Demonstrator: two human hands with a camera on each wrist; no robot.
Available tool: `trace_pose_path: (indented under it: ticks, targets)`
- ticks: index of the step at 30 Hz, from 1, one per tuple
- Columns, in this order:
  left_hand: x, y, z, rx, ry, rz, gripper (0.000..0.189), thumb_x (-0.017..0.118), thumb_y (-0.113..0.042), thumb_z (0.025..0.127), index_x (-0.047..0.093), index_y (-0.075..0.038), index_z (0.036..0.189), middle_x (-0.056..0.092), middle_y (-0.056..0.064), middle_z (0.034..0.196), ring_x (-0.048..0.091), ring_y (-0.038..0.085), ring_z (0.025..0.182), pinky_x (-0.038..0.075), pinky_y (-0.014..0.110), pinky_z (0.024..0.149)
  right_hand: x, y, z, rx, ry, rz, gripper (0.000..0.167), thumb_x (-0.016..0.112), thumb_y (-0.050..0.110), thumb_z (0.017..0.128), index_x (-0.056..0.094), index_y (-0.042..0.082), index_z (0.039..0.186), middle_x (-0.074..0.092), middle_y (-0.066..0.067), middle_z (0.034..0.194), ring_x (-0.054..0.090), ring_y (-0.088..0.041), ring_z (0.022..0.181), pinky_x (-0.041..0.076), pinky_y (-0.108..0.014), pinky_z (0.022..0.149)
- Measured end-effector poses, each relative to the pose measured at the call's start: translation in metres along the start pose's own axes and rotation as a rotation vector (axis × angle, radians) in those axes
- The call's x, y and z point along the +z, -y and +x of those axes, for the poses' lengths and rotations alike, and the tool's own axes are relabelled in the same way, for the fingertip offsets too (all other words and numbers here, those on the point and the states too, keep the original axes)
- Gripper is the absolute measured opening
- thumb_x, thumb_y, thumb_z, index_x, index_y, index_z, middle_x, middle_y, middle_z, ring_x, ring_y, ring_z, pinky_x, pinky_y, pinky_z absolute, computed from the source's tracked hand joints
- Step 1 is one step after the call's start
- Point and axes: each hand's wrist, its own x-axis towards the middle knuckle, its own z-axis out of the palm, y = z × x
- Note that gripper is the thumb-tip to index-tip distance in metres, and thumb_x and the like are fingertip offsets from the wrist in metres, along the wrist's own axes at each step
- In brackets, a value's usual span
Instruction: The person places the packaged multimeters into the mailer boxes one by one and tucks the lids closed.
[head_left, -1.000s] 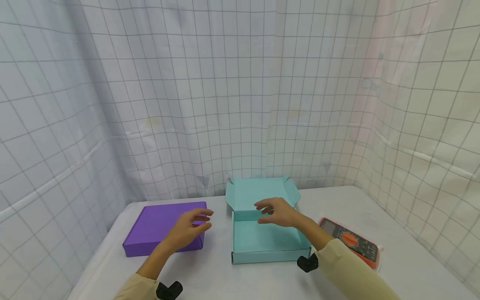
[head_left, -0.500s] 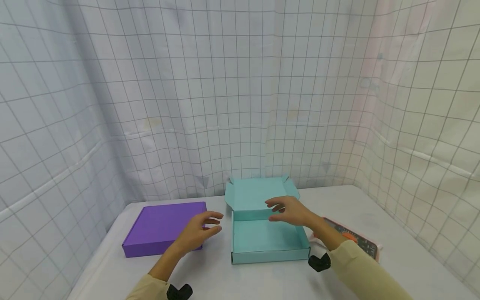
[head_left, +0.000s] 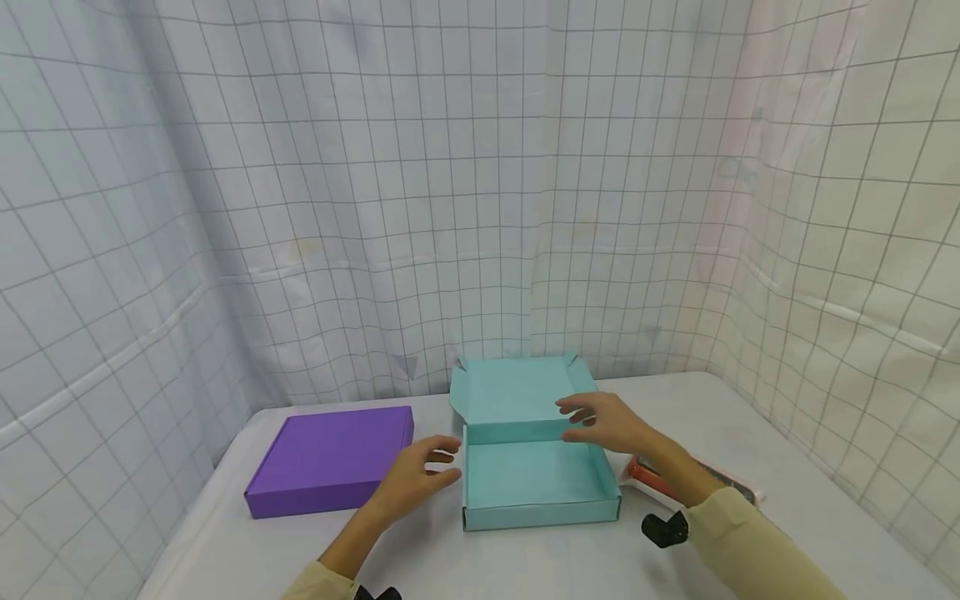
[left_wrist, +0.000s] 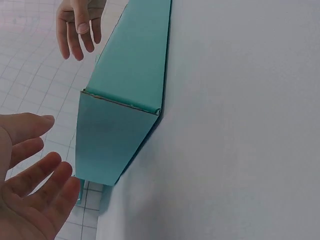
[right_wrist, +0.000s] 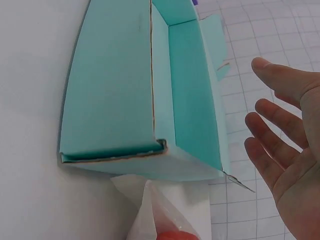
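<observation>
A teal cardboard box lies on the table with its lid folded back, and its inside shows bare. Close to the box's left side hovers my left hand, fingers loosely bent and holding nothing. My right hand is above the box's right rear part, its fingers relaxed with nothing between them. In the left wrist view, the left hand is near the box's outer wall. In the right wrist view, the right hand is apart from the box.
A shut purple box lies on the left of the white table. Under my right forearm is an orange-edged multimeter, partly hidden. A white grid-patterned curtain hangs behind and on both sides.
Both hands have moved to the right. The left went from in front of the purple box to the teal box's left side; the right forearm now covers more of the multimeter. Both boxes stayed put.
</observation>
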Motion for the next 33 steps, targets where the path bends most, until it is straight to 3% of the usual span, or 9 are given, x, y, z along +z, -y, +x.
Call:
trace_pose_path:
  ticks: [7, 11, 20, 33]
  targets:
    - [0.015, 0.0, -0.006, -0.047, 0.008, -0.046, 0.045, 0.077, -0.013, 0.093, 0.062, 0.004, 0.132, 0.064, 0.017, 0.129, 0.064, 0.038, 0.116, 0.056, 0.046, 0.095, -0.011, -0.011, -0.015, 0.017, -0.026, -0.034, 0.059, 0.08, 0.028, 0.093, 0.061, -0.003, 0.139, 0.066, -0.022, 0.128, 0.068, -0.036, 0.111, 0.057, -0.044, 0.093]
    - [0.02, 0.0, -0.009, -0.029, 0.008, -0.08, 0.044, 0.077, -0.01, 0.093, 0.061, 0.007, 0.13, 0.061, 0.019, 0.13, 0.062, 0.04, 0.119, 0.055, 0.044, 0.096, -0.019, -0.015, -0.024, 0.03, -0.043, -0.023, 0.06, 0.08, 0.027, 0.093, 0.06, -0.005, 0.139, 0.066, -0.024, 0.128, 0.067, -0.038, 0.112, 0.057, -0.047, 0.092]
    - [0.024, 0.001, -0.013, -0.01, 0.002, -0.129, 0.039, 0.074, -0.008, 0.095, 0.061, 0.011, 0.128, 0.059, 0.021, 0.127, 0.061, 0.044, 0.121, 0.056, 0.036, 0.094, -0.033, -0.022, -0.042, 0.091, -0.079, -0.056, 0.057, 0.079, 0.024, 0.094, 0.059, -0.005, 0.14, 0.066, -0.021, 0.131, 0.068, -0.037, 0.112, 0.059, -0.047, 0.087]
    - [0.027, 0.003, -0.019, -0.064, -0.01, -0.183, 0.046, 0.076, -0.013, 0.095, 0.06, 0.008, 0.133, 0.059, 0.024, 0.133, 0.062, 0.042, 0.12, 0.057, 0.042, 0.093, -0.047, -0.037, -0.076, 0.149, -0.125, -0.045, 0.056, 0.081, 0.025, 0.093, 0.062, -0.003, 0.138, 0.065, -0.026, 0.129, 0.068, -0.039, 0.11, 0.06, -0.04, 0.084]
